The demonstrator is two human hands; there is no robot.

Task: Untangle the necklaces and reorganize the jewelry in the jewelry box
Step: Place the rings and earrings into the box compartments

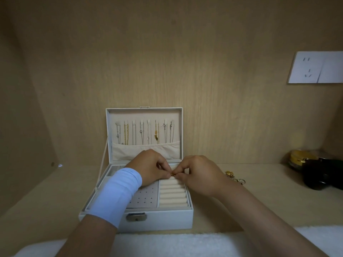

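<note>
A white jewelry box stands open on the wooden shelf. Its upright lid carries several silver and gold necklaces hanging from hooks above a cloth pocket. My left hand and my right hand meet over the cream ring rolls. Between their fingertips both pinch a small gold piece of jewelry. A pale blue wrist band covers my left forearm. To the left of the rolls lies a grey earring panel with holes.
Loose gold and silver jewelry lies on the shelf right of the box. A dark container with a gold lid sits at the far right. A white wall socket is on the back panel. White fluffy cloth lines the front edge.
</note>
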